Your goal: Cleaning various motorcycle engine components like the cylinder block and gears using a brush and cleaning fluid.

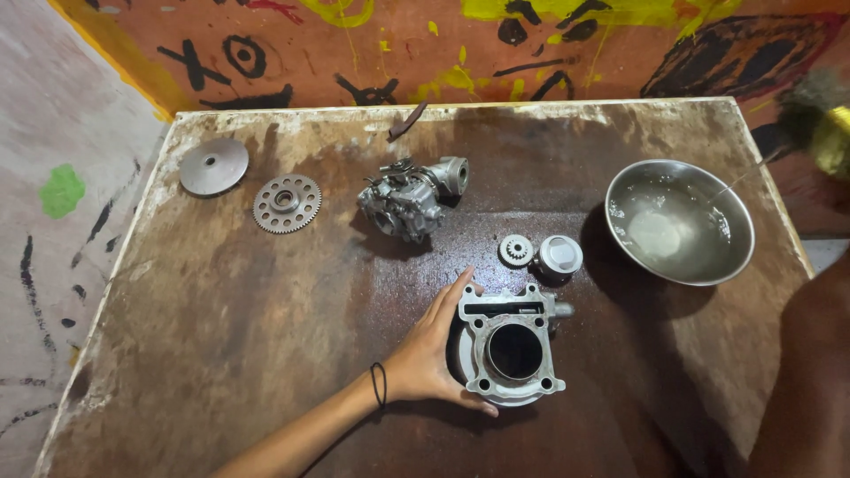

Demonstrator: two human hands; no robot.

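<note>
Grey metal cylinder block (512, 350) on a stained brown table (221, 310); silvery bowl (679, 221), orange painted wall (398, 53)

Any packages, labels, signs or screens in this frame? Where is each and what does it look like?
None in view. The wooden table holds only bare metal parts and a steel bowl; the left hand rests against a cylinder block. The orange wall behind carries painted black and yellow marks, not a sign.

Right hand (819, 133) is blurred, cut by the frame edge; its brush (810, 106) indistinct.
</note>
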